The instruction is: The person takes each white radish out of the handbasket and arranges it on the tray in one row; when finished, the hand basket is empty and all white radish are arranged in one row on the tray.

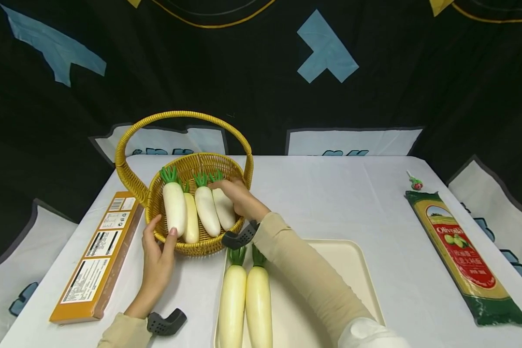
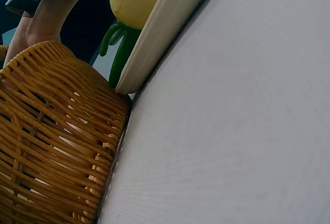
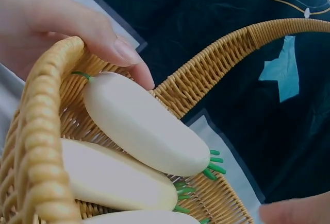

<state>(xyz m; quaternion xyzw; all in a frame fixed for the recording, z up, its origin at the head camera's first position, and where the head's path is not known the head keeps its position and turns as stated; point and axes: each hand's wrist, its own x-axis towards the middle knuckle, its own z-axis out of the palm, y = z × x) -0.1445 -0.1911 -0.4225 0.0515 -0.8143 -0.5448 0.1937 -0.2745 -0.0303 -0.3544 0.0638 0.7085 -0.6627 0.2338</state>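
A yellow wicker basket (image 1: 200, 249) with a tall hooped handle leans toward me, holding several white radishes (image 1: 174, 208) with green tops. My left hand (image 1: 157, 258) grips its front left rim, thumb over the edge beside the leftmost radish. On the basket's right side, my right hand (image 1: 239, 195) holds the rim by the handle's foot, thumb reaching inward over the rightmost radish; its other fingers are mostly hidden. In the right wrist view, the left fingers (image 3: 121, 49) lap over the rim near one radish (image 3: 147, 126). The left wrist view shows the basket's woven side (image 2: 56, 126) close up.
Two larger radishes (image 1: 232, 304) lie on a cream tray (image 1: 365, 280) at the front. An orange box (image 1: 97, 256) lies left of the basket. To the right are a green-and-gold pasta packet (image 1: 465, 256) and a small wrapped lollipop (image 1: 415, 183). A white cloth covers the table.
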